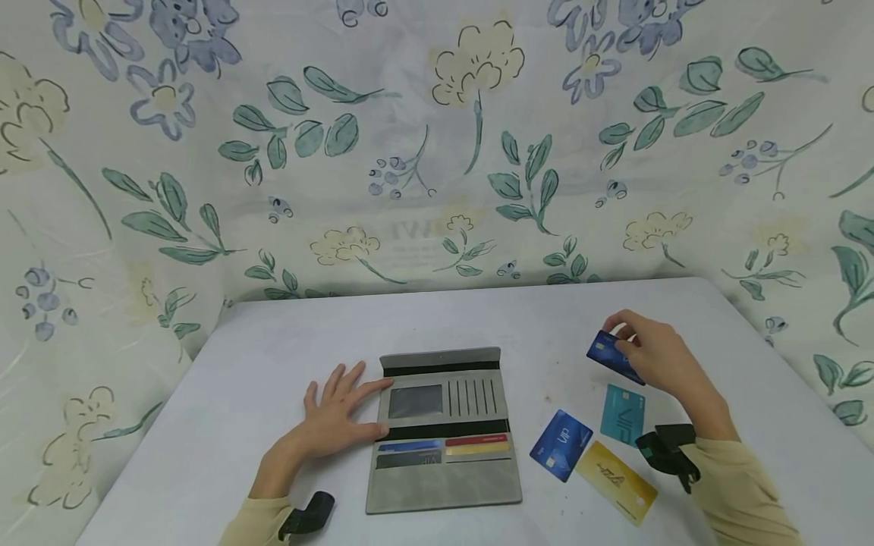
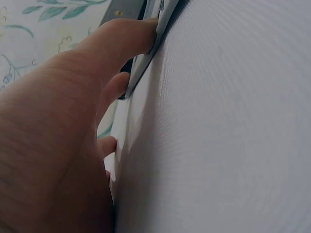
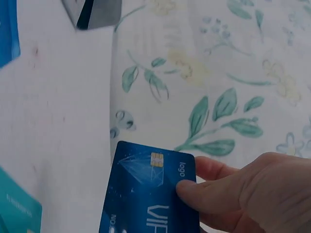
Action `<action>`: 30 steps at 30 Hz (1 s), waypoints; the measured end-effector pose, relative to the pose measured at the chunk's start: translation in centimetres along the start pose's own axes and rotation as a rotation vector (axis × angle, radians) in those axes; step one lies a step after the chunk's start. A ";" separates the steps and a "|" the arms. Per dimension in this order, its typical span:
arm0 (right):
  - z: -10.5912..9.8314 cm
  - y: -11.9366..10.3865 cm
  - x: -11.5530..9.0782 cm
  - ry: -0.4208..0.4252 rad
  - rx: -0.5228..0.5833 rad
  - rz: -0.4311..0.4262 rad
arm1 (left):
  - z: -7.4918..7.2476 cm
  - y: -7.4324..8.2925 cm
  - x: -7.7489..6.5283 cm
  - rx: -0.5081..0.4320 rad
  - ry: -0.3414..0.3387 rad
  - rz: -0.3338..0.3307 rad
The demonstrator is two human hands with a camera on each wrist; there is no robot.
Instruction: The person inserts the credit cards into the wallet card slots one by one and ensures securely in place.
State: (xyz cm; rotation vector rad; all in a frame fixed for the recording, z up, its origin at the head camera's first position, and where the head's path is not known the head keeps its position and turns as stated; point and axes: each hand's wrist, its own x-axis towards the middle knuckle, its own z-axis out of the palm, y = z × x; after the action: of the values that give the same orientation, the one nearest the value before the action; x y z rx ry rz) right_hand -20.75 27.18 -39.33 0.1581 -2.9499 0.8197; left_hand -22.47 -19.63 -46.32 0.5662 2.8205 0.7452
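An open grey wallet (image 1: pixel 447 485) lies flat on the white table, with several cards tucked in its lower slots. My left hand (image 1: pixel 334 421) rests at the wallet's left edge, thumb and index fingertip on it and the other fingers spread over the table. In the left wrist view the thumb (image 2: pixel 121 39) presses on the wallet's edge. My right hand (image 1: pixel 658 356) pinches a dark blue card (image 1: pixel 610 355) between thumb and fingers. The right wrist view shows that card (image 3: pixel 141 189) with a gold chip and "VIP" lettering.
Between the wallet and my right sleeve lie a blue VIP card (image 1: pixel 561 446), a teal card (image 1: pixel 623 414) and a gold card (image 1: pixel 617 482). The gold card's corner meets the blue one. A flowered cloth (image 1: pixel 423 152) hangs behind the white table (image 1: pixel 287 334).
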 end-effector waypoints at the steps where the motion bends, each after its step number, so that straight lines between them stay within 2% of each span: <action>1: 0.2 -0.5 0.0 0.000 0.013 -0.020 | 0.0 0.0 0.0 0.002 0.000 0.000; 6: 1.4 -2.7 0.2 -0.006 0.062 -0.099 | 0.0 -0.2 -0.1 0.011 0.006 -0.001; 14: 3.4 -5.3 0.5 -0.023 0.091 -0.178 | 0.3 -0.5 0.2 0.015 0.012 0.003; 30: 5.9 -8.6 0.0 -0.075 0.129 -0.237 | 0.3 -0.4 0.2 0.018 0.022 0.024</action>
State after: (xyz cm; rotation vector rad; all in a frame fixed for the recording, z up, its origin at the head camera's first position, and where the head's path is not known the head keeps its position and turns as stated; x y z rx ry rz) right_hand -19.98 16.74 -39.99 0.5453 -2.8680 0.9865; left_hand -22.65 -19.73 -46.81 0.5995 2.8481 0.7354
